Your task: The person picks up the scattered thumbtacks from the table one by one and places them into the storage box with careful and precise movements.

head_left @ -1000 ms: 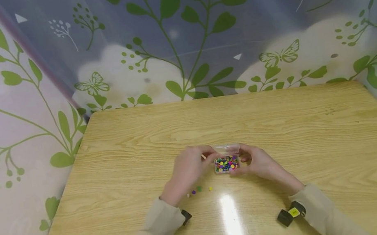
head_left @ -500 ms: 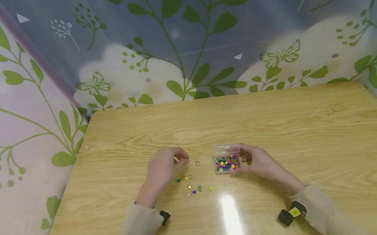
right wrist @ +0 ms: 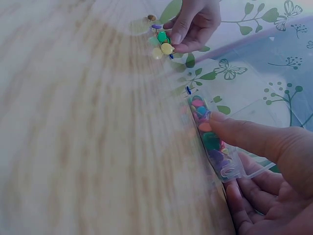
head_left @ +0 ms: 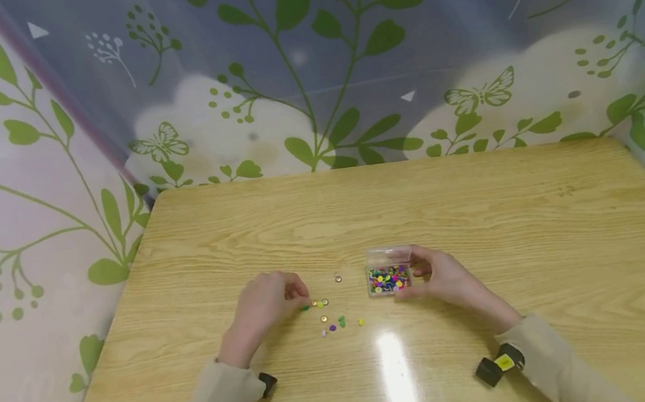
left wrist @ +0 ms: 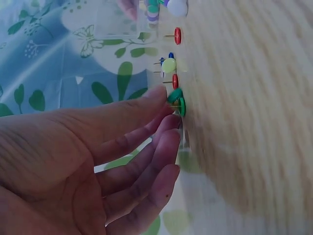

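A clear plastic box [head_left: 388,256] of colourful thumbtacks [head_left: 388,279] sits on the table with its lid raised. My right hand [head_left: 443,277] grips its right side, thumb along the front and fingers behind, as the right wrist view also shows. To the left, the thumb and forefinger of my left hand [head_left: 262,308] close on a green thumbtack [left wrist: 182,106] at the left end of a short row of loose tacks. Its pin points in between the fingertips; its head faces the table side. The other left fingers are bent loosely.
Several loose thumbtacks lie between the hands, among them a purple one [head_left: 332,328], a yellow one [head_left: 361,322] and a lone one [head_left: 338,279] nearer the box. The wooden table [head_left: 489,201] meets a leaf-patterned curtain [head_left: 298,55] at the back.
My left hand has moved left from the box, then down to the green thumbtack, uncovering several loose tacks. The right hand and box have stayed in place.
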`<state>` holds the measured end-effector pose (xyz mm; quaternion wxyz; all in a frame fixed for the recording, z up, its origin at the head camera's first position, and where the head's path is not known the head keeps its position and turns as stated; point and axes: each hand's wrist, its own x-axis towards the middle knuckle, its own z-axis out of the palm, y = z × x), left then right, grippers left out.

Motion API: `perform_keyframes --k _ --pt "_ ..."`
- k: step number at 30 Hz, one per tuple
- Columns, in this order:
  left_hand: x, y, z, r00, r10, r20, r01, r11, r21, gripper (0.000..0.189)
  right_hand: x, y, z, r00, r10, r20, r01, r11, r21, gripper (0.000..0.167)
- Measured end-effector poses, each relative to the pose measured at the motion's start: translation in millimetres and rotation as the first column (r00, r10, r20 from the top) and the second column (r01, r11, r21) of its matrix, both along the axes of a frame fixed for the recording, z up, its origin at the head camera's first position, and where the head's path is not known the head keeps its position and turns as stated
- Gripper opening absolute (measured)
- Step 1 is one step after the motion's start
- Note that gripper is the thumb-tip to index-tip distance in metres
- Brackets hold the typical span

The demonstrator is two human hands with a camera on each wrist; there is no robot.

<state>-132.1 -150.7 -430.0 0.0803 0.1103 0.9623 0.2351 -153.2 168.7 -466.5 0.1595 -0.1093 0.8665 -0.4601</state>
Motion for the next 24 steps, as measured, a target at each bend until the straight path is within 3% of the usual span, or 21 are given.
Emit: perform_keyframes --k 9,24 --pt "-0.5 3.5 0.2 0.999 0.023 -0.049 -0.025 0.999 -0.037 0.010 0.9 -0.7 2.3 1.000 -0.008 0.004 0.008 1.000 0.003 0.074" --pt "1.8 3.0 -1.1 0.999 0.028 -0.030 -0.028 0.999 -0.024 0.011 1.2 -0.3 1.9 1.000 -0.015 0.012 0.015 1.000 0.002 0.075"
